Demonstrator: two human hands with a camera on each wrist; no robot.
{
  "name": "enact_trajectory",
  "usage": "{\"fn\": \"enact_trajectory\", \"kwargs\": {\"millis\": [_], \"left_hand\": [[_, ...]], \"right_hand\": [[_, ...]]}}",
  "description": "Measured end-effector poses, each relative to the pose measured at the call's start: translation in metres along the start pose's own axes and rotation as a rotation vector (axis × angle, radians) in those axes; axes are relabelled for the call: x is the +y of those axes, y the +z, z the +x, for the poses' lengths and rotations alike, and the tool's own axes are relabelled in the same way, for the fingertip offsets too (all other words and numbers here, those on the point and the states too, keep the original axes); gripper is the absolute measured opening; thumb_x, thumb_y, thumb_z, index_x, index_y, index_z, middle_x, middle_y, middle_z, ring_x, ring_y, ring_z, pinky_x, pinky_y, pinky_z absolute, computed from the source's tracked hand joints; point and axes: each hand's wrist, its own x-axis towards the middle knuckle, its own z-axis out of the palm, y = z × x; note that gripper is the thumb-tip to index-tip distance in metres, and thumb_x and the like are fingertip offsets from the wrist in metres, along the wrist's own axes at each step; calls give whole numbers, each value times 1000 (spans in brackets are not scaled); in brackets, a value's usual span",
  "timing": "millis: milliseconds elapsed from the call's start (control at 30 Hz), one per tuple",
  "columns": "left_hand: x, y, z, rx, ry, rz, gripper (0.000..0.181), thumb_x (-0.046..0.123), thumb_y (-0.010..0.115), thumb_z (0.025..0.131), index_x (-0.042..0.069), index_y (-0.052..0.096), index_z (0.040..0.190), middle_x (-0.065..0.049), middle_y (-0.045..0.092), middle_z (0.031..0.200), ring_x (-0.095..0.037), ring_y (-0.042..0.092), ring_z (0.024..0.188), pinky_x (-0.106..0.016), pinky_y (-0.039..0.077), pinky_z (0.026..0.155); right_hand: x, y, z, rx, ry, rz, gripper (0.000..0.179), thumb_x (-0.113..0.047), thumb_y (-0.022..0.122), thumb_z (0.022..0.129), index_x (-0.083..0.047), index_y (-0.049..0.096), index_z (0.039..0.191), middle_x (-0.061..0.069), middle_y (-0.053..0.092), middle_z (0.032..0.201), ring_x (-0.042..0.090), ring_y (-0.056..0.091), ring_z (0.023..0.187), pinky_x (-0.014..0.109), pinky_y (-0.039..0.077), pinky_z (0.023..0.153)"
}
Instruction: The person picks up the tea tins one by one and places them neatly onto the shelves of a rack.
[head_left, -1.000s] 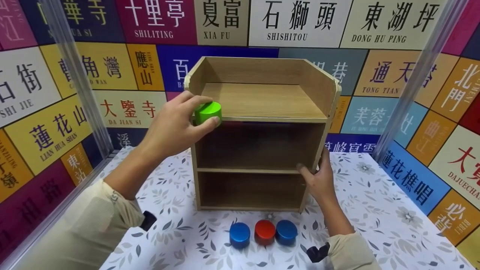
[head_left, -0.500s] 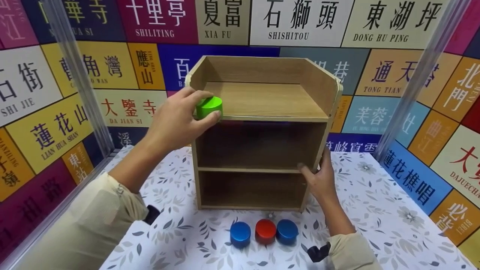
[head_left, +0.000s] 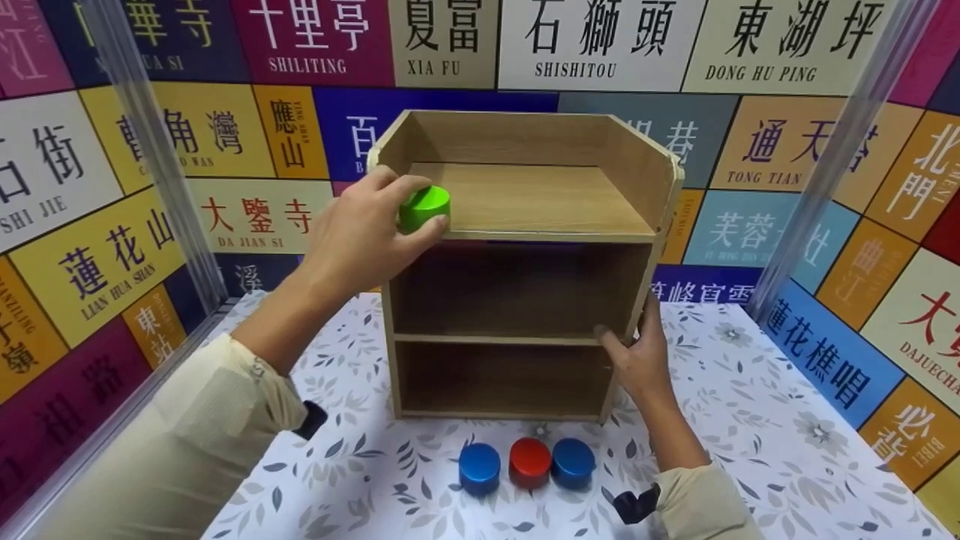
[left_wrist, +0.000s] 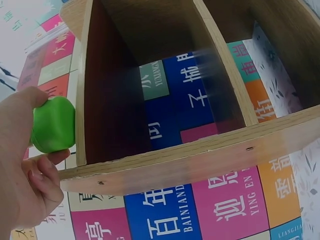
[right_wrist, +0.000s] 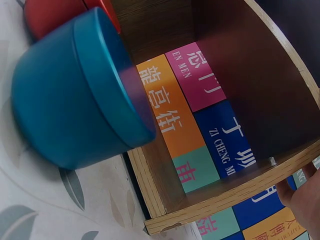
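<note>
My left hand (head_left: 364,232) pinches a small green lidded canister (head_left: 430,209) between thumb and fingers. It is at the left front corner of the top level of a wooden shelf unit (head_left: 499,341). In the left wrist view the green canister (left_wrist: 56,125) is right against the top board's edge; whether it rests on it I cannot tell. My right hand (head_left: 643,364) holds the unit's right side panel, thumb at the front and fingers behind. On the cloth before the unit stand a blue canister (head_left: 479,469), a red canister (head_left: 529,463) and another blue canister (head_left: 573,464).
The unit has an open top level with raised sides and two compartments (head_left: 502,379) below. Under it lies a white leaf-patterned tablecloth (head_left: 360,480). Walls of coloured sign panels (head_left: 600,45) and clear corner posts (head_left: 825,157) enclose the table.
My left hand has moved slightly up and to the right with the green canister, over the top level's front edge. The right hand, the unit and the other canisters keep their places.
</note>
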Motion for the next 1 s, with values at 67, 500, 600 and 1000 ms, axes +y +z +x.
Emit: {"fn": "enact_trajectory", "kwargs": {"millis": [67, 500, 600, 1000], "left_hand": [[0, 3, 1, 11, 10, 10, 52, 57, 59, 94, 27, 63, 137, -2, 56, 108, -20, 54, 79, -35, 42, 63], [4, 13, 5, 11, -20, 102, 56, 55, 53, 99, 23, 56, 146, -9, 56, 118, -28, 57, 79, -40, 48, 66], [6, 15, 6, -1, -31, 145, 58, 55, 50, 101, 23, 52, 149, -11, 57, 122, -31, 58, 79, -44, 51, 69], [9, 17, 6, 3, -29, 169, 58, 55, 47, 102, 20, 50, 149, -13, 56, 133, -33, 60, 82, -48, 56, 72]], "right_hand": [[0, 0, 0, -1, -3, -1, 85, -15, 70, 93, -22, 22, 161, 9, 39, 155, 26, 38, 144, 56, 36, 115], [1, 0, 0, 1, -13, -6, 87, -13, 71, 91, -22, 21, 162, 10, 38, 157, 26, 37, 145, 56, 34, 116], [2, 1, 0, -2, -15, -10, 88, -13, 71, 92, -23, 19, 163, 8, 35, 160, 27, 34, 148, 57, 33, 118], [2, -1, 0, -11, 15, 31, 86, -13, 70, 93, -27, 21, 162, 6, 37, 157, 22, 37, 143, 54, 38, 114]]}}
